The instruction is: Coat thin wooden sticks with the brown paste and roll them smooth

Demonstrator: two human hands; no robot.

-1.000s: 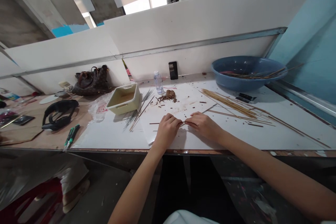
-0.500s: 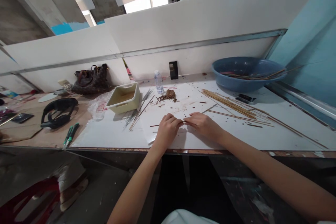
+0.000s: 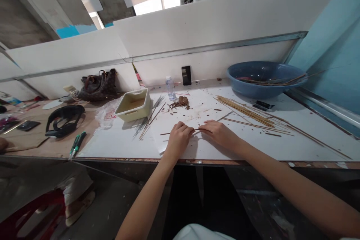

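A thin brown stick (image 3: 165,134) runs sideways through both hands, low over the white board (image 3: 109,146). My left hand (image 3: 180,135) is closed on its middle, and the stick's bare end pokes out to the left. Close by on the right, my right hand (image 3: 215,132) pinches the other part; a short length of stick shows between the two hands. Beyond them lies a lump of brown clay-like material (image 3: 183,101) with crumbs around it. To the right rests a bundle of thin tan sticks (image 3: 244,111).
A blue basin (image 3: 255,90) holding sticks stands at the back right. Behind the crumbs are a clear bottle (image 3: 170,89) and a phone (image 3: 186,75). Further left are a cream tub (image 3: 135,111) of liquid, a brown handbag (image 3: 98,87), a black headset (image 3: 64,120) and green-handled tools (image 3: 77,144).
My hands have drawn slightly apart along the stick, so more of it shows between them. The view has shifted a touch; other things lie as before.
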